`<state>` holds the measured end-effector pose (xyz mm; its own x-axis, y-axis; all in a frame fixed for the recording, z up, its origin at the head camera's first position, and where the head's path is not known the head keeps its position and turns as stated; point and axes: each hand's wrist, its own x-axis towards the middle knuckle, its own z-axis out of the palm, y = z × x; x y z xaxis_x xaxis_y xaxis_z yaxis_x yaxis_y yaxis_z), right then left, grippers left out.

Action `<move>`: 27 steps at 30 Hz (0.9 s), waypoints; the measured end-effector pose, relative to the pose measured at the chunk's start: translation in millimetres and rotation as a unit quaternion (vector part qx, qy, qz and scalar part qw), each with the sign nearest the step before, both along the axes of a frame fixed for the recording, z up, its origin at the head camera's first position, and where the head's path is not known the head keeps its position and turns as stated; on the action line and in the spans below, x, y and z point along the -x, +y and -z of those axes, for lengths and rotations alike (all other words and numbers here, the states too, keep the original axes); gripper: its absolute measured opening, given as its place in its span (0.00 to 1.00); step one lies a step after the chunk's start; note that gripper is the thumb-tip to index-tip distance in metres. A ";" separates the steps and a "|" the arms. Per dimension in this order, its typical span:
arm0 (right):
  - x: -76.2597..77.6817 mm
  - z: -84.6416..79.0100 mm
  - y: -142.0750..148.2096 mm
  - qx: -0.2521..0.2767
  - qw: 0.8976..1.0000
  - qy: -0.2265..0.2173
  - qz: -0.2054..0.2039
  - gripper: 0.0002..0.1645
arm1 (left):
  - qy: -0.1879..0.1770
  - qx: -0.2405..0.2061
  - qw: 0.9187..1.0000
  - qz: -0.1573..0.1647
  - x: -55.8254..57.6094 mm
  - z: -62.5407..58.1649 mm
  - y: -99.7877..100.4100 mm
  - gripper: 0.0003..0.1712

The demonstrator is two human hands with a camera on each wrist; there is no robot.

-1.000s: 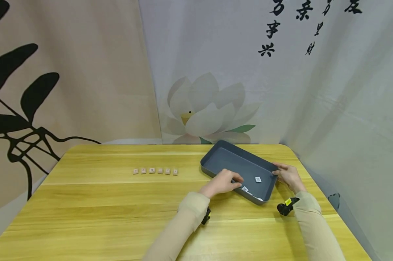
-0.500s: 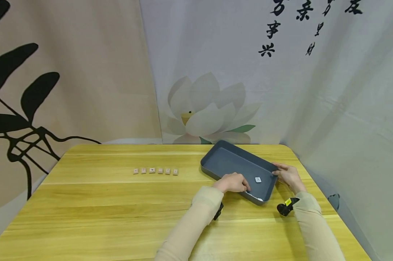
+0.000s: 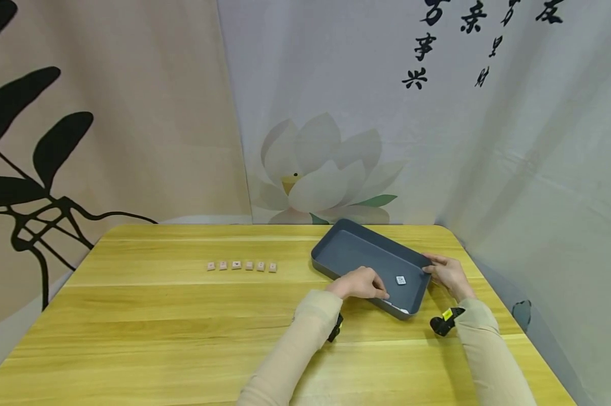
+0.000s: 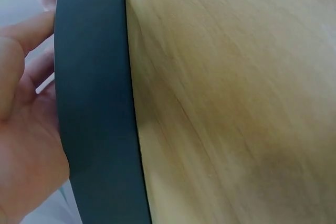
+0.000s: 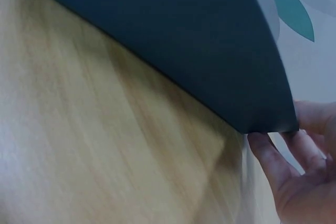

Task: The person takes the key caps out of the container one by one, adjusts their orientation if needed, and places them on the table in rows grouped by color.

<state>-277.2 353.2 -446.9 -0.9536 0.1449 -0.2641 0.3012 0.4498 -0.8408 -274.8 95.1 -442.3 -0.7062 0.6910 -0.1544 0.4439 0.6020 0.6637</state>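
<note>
A dark grey rectangular tray (image 3: pixel 356 248) sits askew on the right part of the table. My left hand (image 3: pixel 361 283) reaches over its near wall, fingers bent down inside close to small white square tiles (image 3: pixel 398 308) along that wall. In the left wrist view, the tray wall hides the fingertips of the left hand (image 4: pixel 26 108), so I cannot tell whether they pinch a tile. One white tile (image 3: pixel 400 280) lies apart on the tray floor. With thumb and fingers, my right hand (image 3: pixel 449 275) grips the tray's right end at the corner, seen closely in the right wrist view.
Several small pinkish-white tiles (image 3: pixel 236 265) stand in a row on the wooden table (image 3: pixel 183 338), left of the tray. Behind the table hangs a printed curtain (image 3: pixel 325 141) with a lotus and dark characters. Black wrist cameras (image 3: pixel 443 323) hang below the sleeves.
My left hand has moved right and down along the tray's near wall, its fingers now covering a tile that showed before. The right hand keeps its grip on the tray.
</note>
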 end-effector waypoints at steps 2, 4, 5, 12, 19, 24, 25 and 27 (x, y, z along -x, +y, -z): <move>0.6 0.3 0.1 0.001 1.000 0.000 0.002 0.34 | -0.008 -0.032 0.999 0.000 1.0 0.7 -2.2 0.08; 0.3 -0.4 -0.1 -0.005 1.000 -0.002 -0.004 0.34 | -0.012 -0.060 0.998 -0.003 2.4 2.0 -4.3 0.07; 0.3 -0.4 -0.1 -0.007 1.000 -0.002 -0.003 0.34 | -0.015 -0.072 0.997 -0.005 3.3 2.6 -5.2 0.07; -1.3 -1.3 -2.9 0.001 1.000 0.002 -0.004 0.34 | -0.036 -0.124 0.992 -0.009 8.8 7.5 -9.6 0.12; 0.1 -0.6 -2.6 0.008 1.000 0.006 0.000 0.34 | -0.055 -0.161 0.985 -0.037 10.6 9.9 -14.1 0.12; 0.1 -0.6 -2.4 0.001 1.000 0.002 -0.001 0.34 | -0.043 -0.190 0.980 -0.049 11.1 11.4 -14.2 0.12; -0.3 -1.0 -2.5 0.000 1.000 0.002 -0.001 0.34 | -0.041 -0.195 0.979 -0.051 10.9 11.6 -14.0 0.12; -0.5 -1.0 -2.8 0.001 1.000 0.001 -0.002 0.34 | -0.041 -0.202 0.977 -0.056 10.8 12.1 -13.7 0.11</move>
<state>-276.7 350.5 -445.9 -0.9548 0.1411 -0.2616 0.2972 0.4489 -0.8427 -285.6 81.5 -454.4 -0.7770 0.6270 0.0563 0.3260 0.3244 0.8880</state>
